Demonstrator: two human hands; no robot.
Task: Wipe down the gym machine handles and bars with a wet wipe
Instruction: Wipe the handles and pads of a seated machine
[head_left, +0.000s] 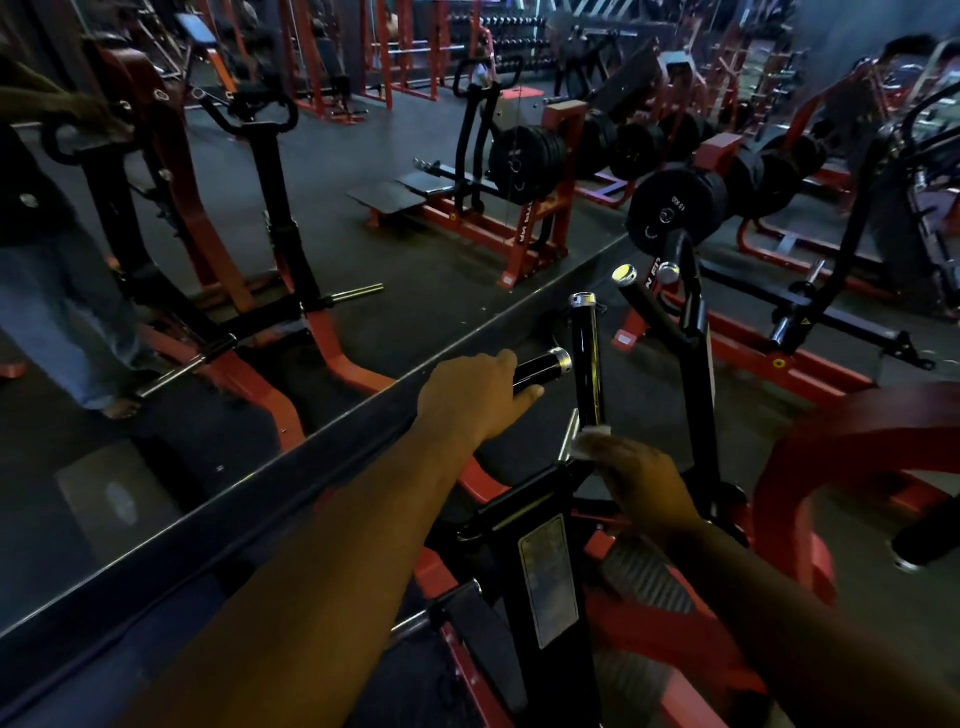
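From the head camera we see our left hand (475, 397) wrapped around a short black handle (540, 368) with a chrome cap, which points toward two o'clock. At four o'clock from it, our right hand (641, 483), blurred, pinches a white wet wipe (589, 441) against the lower end of an upright black bar (587, 358), just beside the handle. A mirror (208, 208) fills the nine o'clock side. Black weight plates (675, 208) sit at one o'clock.
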